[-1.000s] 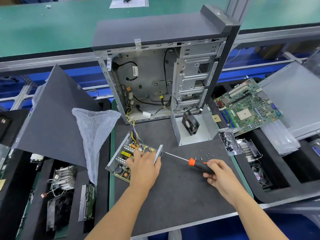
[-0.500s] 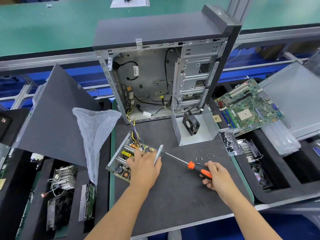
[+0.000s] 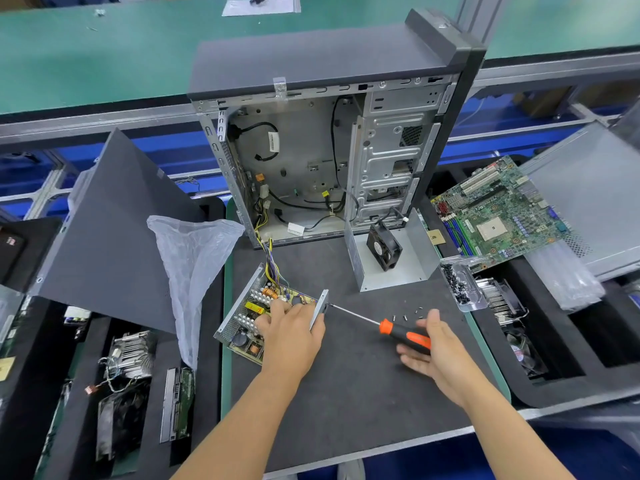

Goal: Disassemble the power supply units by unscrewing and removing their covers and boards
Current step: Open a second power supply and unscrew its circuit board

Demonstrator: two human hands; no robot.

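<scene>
Head view: looking down on a dark mat [image 3: 346,410] on a desk, both forearms reaching in from the near edge.
PSU: the open unit [image 3: 256,320] lies at the mat's left edge, about midway back, cover off, board and coils showing, yellow and purple wires [image 3: 268,261] running up into the case.
Left hand: the left hand [image 3: 291,337] rests on top of the PSU, fingers curled down over the board and thumb against the upright metal end plate [image 3: 320,306]; it grips the unit.
Screwdriver: the orange and black screwdriver [image 3: 398,332] lies nearly level, its tip touching the end plate, its handle toward the right.
Right hand: the right hand [image 3: 433,348] has its palm turned up, fingers loose and spread, blurred; the handle lies across the fingers and thumb, so whether it truly clasps the handle I cannot tell.
Screws: a few loose screws [image 3: 412,313] lie on the mat just behind the handle.
Case: the opened tower case [image 3: 329,150] stands at the mat's far edge, cables hanging inside.
Cover: a bent metal cover [image 3: 412,268] with a black fan [image 3: 382,245] on it sits at the far right of the mat, just in front of the case.
Bag: a clear plastic bag [image 3: 194,271] hangs beyond the mat's left edge.
Motherboard: a green motherboard [image 3: 495,213] lies tilted beyond the far right corner, and a clear tray of screws [image 3: 460,282] sits at the right edge.
</scene>
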